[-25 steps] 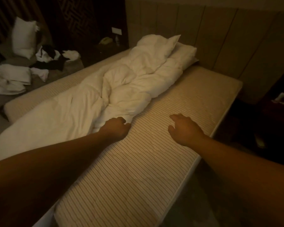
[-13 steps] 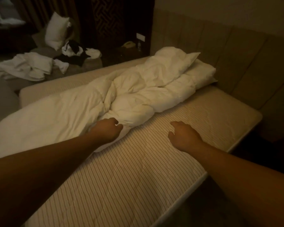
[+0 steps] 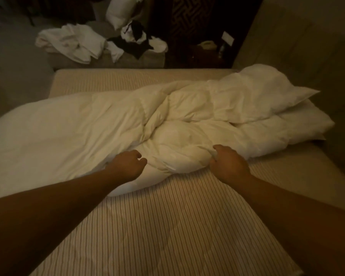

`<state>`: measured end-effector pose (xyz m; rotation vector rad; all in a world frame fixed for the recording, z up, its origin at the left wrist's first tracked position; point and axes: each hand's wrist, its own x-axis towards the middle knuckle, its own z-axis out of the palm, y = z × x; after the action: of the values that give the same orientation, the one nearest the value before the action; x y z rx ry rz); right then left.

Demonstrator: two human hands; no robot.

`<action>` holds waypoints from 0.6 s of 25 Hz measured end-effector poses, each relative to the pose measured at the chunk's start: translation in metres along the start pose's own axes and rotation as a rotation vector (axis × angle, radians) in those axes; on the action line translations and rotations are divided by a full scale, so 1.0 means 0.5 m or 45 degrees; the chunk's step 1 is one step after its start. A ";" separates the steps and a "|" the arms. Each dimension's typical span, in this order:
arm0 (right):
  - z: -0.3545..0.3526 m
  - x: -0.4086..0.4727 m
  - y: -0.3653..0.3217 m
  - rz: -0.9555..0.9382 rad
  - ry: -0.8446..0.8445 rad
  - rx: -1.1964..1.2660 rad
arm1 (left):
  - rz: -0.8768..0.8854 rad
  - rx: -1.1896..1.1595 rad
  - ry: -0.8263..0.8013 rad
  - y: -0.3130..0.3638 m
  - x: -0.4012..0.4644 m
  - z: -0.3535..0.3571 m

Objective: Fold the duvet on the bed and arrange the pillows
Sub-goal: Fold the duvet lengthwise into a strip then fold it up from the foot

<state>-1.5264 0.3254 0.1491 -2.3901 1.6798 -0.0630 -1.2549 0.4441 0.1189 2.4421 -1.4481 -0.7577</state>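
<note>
A white duvet (image 3: pixel 112 124) lies crumpled across the striped mattress (image 3: pixel 167 226), running from the left edge to the headboard end on the right. A white pillow (image 3: pixel 309 124) sits under its right end. My left hand (image 3: pixel 127 166) grips the duvet's near edge with curled fingers. My right hand (image 3: pixel 227 164) has its fingers curled into the near edge of the duvet a little to the right. Another white pillow (image 3: pixel 120 12) leans on the bench beyond the bed.
A padded headboard (image 3: pixel 307 46) rises at the right. Beyond the bed stands a bench (image 3: pixel 108 60) with white linen (image 3: pixel 72 42) and dark and white clothes (image 3: pixel 135 38). A dark nightstand (image 3: pixel 207 54) with small items stands next to it.
My right hand moved from the bare mattress up to the duvet's near edge and took hold. My left hand kept its grip. The view swung left, facing across the bed.
</note>
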 end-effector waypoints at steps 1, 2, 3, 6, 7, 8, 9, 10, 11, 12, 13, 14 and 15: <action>0.004 0.035 0.008 -0.006 -0.005 -0.015 | -0.017 0.007 0.011 0.000 0.017 0.000; 0.007 0.076 0.015 -0.014 -0.005 -0.027 | -0.032 0.004 0.024 0.003 0.040 0.001; 0.011 0.116 0.024 -0.027 -0.002 -0.040 | -0.049 -0.002 0.037 0.007 0.065 0.006; 0.039 0.261 0.056 -0.097 0.055 -0.072 | -0.121 -0.028 0.069 0.034 0.161 0.040; 0.052 0.314 0.067 -0.129 0.083 -0.063 | -0.146 -0.037 0.092 0.046 0.199 0.055; 0.069 0.367 0.078 -0.172 0.108 -0.044 | -0.173 -0.053 0.126 0.059 0.238 0.071; 0.091 0.428 0.090 -0.228 0.129 -0.025 | -0.202 -0.073 0.174 0.075 0.287 0.090; 0.116 0.488 0.101 -0.288 0.147 -0.020 | -0.220 -0.091 0.235 0.087 0.334 0.108; 0.144 0.543 0.111 -0.349 0.160 -0.031 | -0.222 -0.099 0.297 0.099 0.377 0.126; 0.175 0.596 0.123 -0.406 0.172 -0.044 | -0.209 -0.084 0.363 0.111 0.421 0.146; 0.207 0.642 0.131 -0.460 0.189 -0.057 | -0.179 -0.050 0.439 0.116 0.457 0.164; 0.245 0.689 0.140 -0.503 0.210 -0.068 | -0.127 0.008 0.516 0.116 0.496 0.184; 0.281 0.732 0.145 -0.531 0.236 -0.068 | -0.062 0.100 0.567 0.107 0.530 0.199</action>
<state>-1.4445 -0.0184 -0.0357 -2.8108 1.2316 -0.3177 -1.2448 0.1970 -0.0292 2.4962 -1.2667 -0.1437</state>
